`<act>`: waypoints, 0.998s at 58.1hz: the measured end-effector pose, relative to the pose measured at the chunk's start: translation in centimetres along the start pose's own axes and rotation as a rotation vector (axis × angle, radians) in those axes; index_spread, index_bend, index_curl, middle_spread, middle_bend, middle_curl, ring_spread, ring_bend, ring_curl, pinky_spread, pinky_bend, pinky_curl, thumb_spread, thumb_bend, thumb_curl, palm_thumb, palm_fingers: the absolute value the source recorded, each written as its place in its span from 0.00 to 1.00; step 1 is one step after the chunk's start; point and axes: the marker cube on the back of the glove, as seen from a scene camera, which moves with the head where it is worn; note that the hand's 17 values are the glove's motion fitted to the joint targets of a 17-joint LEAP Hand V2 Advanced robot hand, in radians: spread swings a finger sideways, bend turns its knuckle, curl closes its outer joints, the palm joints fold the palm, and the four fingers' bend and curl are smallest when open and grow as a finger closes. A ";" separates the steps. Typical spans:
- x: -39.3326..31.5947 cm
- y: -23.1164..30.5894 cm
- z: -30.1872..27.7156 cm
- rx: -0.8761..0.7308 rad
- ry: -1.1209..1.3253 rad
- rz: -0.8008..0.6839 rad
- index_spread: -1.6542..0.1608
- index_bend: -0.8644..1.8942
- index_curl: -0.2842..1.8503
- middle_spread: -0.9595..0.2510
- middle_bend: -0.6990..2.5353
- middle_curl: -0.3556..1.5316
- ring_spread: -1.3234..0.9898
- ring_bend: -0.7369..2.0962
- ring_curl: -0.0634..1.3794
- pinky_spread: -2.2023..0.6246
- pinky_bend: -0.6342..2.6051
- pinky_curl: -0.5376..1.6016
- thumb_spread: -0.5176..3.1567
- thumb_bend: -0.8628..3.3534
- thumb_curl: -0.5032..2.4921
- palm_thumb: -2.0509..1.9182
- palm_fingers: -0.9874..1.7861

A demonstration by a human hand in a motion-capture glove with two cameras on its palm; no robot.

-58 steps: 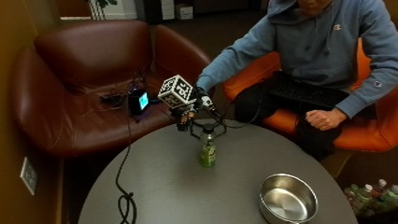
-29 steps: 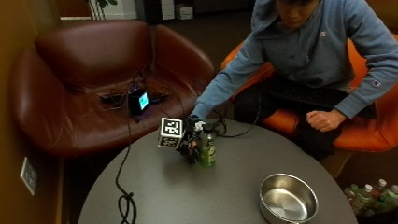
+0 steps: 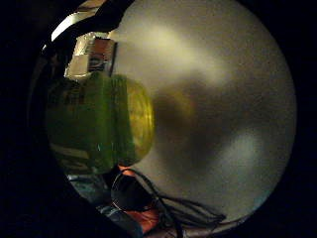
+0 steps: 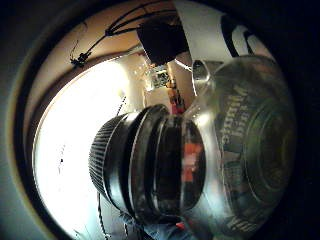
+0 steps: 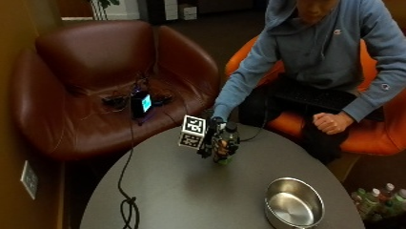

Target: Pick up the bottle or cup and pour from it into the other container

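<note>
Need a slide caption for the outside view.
Gloved right hand grips a green bottle on the round table; steel bowl waits nearby.

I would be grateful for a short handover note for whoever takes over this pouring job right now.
Hand: the gloved right hand is wrapped around the small green bottle with a black cap.
Things: the bottle stands upright on the round grey table; the empty round steel bowl sits apart from it near the table's edge.
Done: the bottle is gripped.
Left: lift it, carry it over the bowl and pour; the cap looks still on, so it may need removing.
</note>
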 end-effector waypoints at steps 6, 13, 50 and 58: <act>-3.8 0.1 0.4 0.015 0.110 0.010 0.75 0.38 0.34 0.67 0.35 0.44 0.46 0.41 0.33 0.69 0.26 0.39 0.19 0.20 0.38 0.81 0.77; -7.6 0.0 0.9 0.012 0.284 0.039 0.75 0.38 0.34 0.67 0.35 0.44 0.46 0.40 0.34 0.68 0.25 0.40 0.17 0.20 0.39 0.81 0.78; -21.0 -9.2 6.1 0.030 1.381 0.449 0.76 0.38 0.38 0.68 0.37 0.46 0.48 0.43 0.39 0.67 0.25 0.43 0.12 0.20 0.40 0.80 0.80; -21.6 -10.7 8.6 -0.056 1.689 0.565 0.76 0.38 0.38 0.68 0.37 0.47 0.48 0.43 0.39 0.67 0.25 0.43 0.12 0.20 0.40 0.80 0.80</act>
